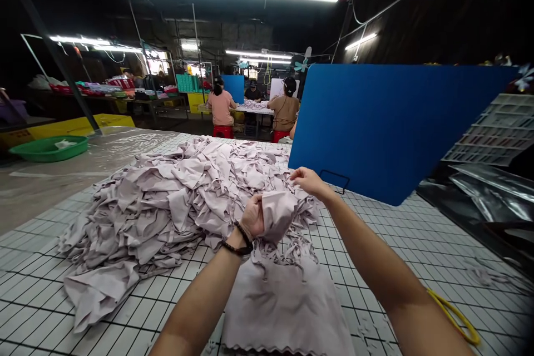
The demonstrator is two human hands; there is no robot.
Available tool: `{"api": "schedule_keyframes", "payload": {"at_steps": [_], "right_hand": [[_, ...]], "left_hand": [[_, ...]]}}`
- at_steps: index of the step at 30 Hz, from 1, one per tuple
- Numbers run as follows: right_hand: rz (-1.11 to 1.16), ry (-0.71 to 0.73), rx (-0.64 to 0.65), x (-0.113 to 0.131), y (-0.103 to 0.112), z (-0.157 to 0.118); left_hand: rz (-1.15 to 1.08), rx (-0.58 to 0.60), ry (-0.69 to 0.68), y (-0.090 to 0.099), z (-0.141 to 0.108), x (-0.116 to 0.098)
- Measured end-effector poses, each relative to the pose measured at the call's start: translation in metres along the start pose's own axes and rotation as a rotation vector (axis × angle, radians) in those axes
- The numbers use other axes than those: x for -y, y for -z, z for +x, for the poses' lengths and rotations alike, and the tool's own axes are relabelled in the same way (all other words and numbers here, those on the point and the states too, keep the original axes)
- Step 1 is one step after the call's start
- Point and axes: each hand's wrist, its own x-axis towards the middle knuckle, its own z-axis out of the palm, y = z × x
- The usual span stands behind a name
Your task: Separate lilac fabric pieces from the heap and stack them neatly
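Observation:
My left hand (253, 217), with a dark beaded bracelet at the wrist, holds a pale lilac cloth piece (278, 212) near the middle of the view. My right hand (306, 181) is raised just right of that piece, its fingers pinched together at the edge of the pile; what they hold, if anything, is too small to make out. A large heap of the same lilac cloth (167, 200) covers the table to the left and behind my hands. Below them, a flat stack of lilac cloth (287, 303) with a zigzag lower edge lies close to me.
A blue board (375, 128) stands upright at the right on a wire stand. Yellow-handled scissors (456, 317) lie at the lower right of the gridded table (37, 295). A green basin (50, 148) is at the far left. Several people sit at tables further back.

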Motion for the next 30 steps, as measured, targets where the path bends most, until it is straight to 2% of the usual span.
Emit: {"api": "schedule_keyframes", "payload": {"at_steps": [3, 4, 5, 6, 9, 11, 13, 16, 20, 23, 25, 28, 30], "right_hand": [[0.258, -0.078, 0.342, -0.014, 0.008, -0.035], [0.290, -0.099, 0.413, -0.019, 0.007, -0.046], [0.289, -0.110, 0.430, -0.023, 0.004, -0.056], [0.270, -0.116, 0.398, -0.026, 0.000, -0.064], [0.249, -0.107, 0.170, -0.032, -0.022, -0.073], [0.324, -0.057, 0.064, -0.033, -0.035, -0.070], [0.418, 0.034, 0.025, -0.032, -0.043, -0.065], [0.451, 0.156, -0.006, -0.028, -0.043, -0.058], [0.304, 0.268, -0.134, -0.021, -0.036, -0.053], [0.200, 0.352, -0.190, -0.012, -0.028, -0.050], [0.166, 0.375, -0.216, -0.002, -0.020, -0.044], [0.103, 0.398, -0.294, 0.020, -0.005, -0.034], [-0.003, 0.410, -0.349, 0.036, 0.004, -0.027]], "left_hand": [[-0.197, 0.059, 0.010, -0.001, 0.002, -0.009], [-0.250, 0.080, 0.010, -0.002, 0.002, -0.011], [-0.293, 0.103, 0.012, -0.004, 0.003, -0.012], [-0.327, 0.124, 0.014, -0.006, 0.003, -0.013], [-0.350, 0.152, 0.018, -0.014, 0.003, -0.013], [-0.294, 0.109, 0.036, -0.017, 0.002, -0.012], [-0.209, 0.028, 0.031, -0.018, 0.001, -0.010], [-0.094, -0.060, -0.044, -0.017, -0.002, -0.011], [0.039, -0.074, -0.105, -0.018, -0.006, -0.020], [0.279, -0.097, -0.131, -0.019, -0.006, -0.033], [0.456, -0.192, -0.189, -0.018, -0.003, -0.042], [0.599, -0.513, -0.389, -0.017, -0.001, -0.049], [0.648, -0.742, -0.570, -0.020, -0.006, -0.041]]}}
